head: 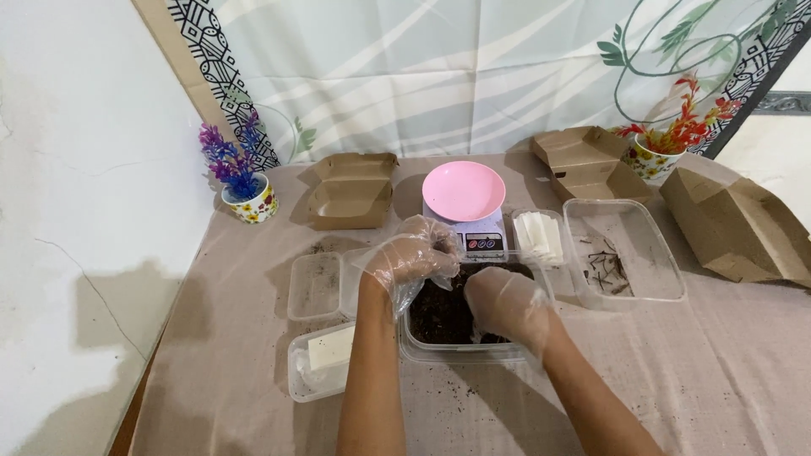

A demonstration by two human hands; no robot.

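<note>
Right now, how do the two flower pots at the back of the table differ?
The left pot holds purple and blue flowers; the right pot holds red and orange ones. The left pot stands in full view near the wall by a closed brown box; the right pot is partly hidden behind an open brown box. Both are small white pots with a floral print.

Home craft table: curtain (473,67), potted flowers (241,181), scale (473,236).

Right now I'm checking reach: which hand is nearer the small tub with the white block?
Left. The left hand hovers just up and right of the tub with the white block; the right hand sits farther right, in the tub of dark soil.
</note>
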